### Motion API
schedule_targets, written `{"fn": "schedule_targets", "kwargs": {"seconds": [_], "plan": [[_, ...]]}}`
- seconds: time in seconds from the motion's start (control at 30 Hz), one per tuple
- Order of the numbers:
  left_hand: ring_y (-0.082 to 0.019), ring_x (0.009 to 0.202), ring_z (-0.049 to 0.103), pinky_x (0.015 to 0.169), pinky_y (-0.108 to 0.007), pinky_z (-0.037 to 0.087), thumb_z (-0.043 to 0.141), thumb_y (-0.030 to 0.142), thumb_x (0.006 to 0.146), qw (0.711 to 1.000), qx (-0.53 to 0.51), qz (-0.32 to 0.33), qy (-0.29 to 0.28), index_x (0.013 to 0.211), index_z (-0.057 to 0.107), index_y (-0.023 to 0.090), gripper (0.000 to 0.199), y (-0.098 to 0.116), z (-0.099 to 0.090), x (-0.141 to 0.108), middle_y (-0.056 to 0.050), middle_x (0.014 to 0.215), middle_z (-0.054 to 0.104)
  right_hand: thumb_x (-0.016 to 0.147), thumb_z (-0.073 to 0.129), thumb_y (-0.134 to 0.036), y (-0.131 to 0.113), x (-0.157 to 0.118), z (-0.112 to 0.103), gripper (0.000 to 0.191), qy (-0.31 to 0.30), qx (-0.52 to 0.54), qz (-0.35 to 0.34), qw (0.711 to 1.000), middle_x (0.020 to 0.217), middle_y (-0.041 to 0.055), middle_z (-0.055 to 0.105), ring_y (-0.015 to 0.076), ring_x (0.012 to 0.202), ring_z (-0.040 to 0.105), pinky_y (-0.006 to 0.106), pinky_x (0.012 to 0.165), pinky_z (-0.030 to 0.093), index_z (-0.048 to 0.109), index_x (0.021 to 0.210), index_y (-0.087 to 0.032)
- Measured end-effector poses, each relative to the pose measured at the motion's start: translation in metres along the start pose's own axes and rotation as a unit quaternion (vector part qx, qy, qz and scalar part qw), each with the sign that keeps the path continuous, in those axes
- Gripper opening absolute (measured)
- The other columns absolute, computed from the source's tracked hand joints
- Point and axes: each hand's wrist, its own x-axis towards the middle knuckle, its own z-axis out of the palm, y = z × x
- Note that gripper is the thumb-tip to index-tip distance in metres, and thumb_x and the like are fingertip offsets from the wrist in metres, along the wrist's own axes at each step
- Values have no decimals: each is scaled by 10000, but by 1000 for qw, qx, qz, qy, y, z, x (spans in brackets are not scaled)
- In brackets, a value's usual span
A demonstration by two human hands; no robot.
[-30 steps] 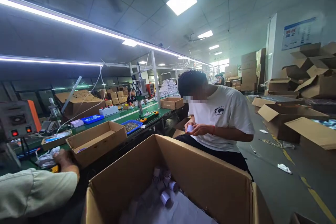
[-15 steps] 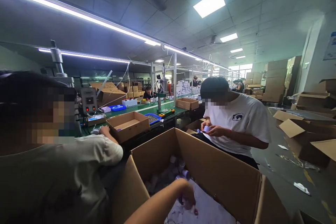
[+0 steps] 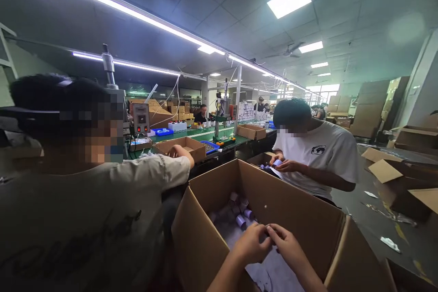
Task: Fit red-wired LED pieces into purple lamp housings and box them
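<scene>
A large open cardboard box stands in front of me, with several small purple-white cylinders and white sheet material inside. Over the box, my left hand and my right hand meet at the fingertips. Both are closed in a pinch; whatever lies between the fingers is too small or hidden to name. The cylinders are just beyond my left hand, and the white material is below both hands.
Close on the left, a person reaches toward a shallow carton on the green bench. Beyond the box's right side, another person handles a purple-white piece. Open cartons stand at the right.
My left arm has lifted from inside the box, and my right hand has come into view to meet it. The view has shifted; the person on the left reaches farther over the shallow carton.
</scene>
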Motion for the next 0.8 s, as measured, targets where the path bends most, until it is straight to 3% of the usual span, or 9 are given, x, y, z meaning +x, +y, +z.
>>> {"fn": "schedule_targets", "kwargs": {"seconds": [0.17, 0.3, 0.43, 0.6, 0.8], "plan": [[-252, 1023, 623, 935, -361, 465, 570, 255, 801, 1000, -1, -20, -9, 1157, 668, 153, 383, 0, -2, -9, -112, 1124, 702, 624, 623, -706, -2, -10, 0, 541, 52, 17, -34, 998, 802, 115, 775, 295, 811, 725, 352, 722, 573, 735, 750, -192], [-310, 1117, 608, 989, -439, 441, 575, 285, 806, 998, -25, -45, 23, 1391, 491, 135, 610, 1, 0, -15, -173, 1261, 660, 754, 488, -746, 2, -14, 1, 567, 95, 21, -55, 994, 830, 105, 767, 281, 826, 723, 359, 711, 570, 663, 823, -211], [-304, 1178, 590, 1025, -425, 425, 570, 365, 838, 996, -64, -40, 48, 1466, 424, 166, 675, -3, 1, -14, -158, 1350, 614, 761, 548, -641, 3, -20, 3, 446, 77, 9, -71, 994, 773, 80, 756, 260, 746, 712, 336, 667, 550, 658, 835, -215], [-249, 1151, 607, 1041, -360, 428, 495, 354, 891, 989, -131, -13, 72, 1236, 669, 169, 429, -9, 1, -6, -95, 1241, 698, 741, 568, -535, -11, -32, 11, 350, 41, 10, -95, 995, 814, 86, 770, 278, 796, 699, 352, 740, 527, 716, 782, -221], [-233, 968, 635, 895, -326, 485, 522, 499, 873, 971, -219, -9, 91, 959, 745, 146, 426, -14, -2, -3, -83, 970, 737, 713, 639, -550, -22, -38, 11, 371, 57, 64, -73, 994, 786, 87, 741, 270, 782, 680, 358, 733, 512, 692, 821, -199]]}}
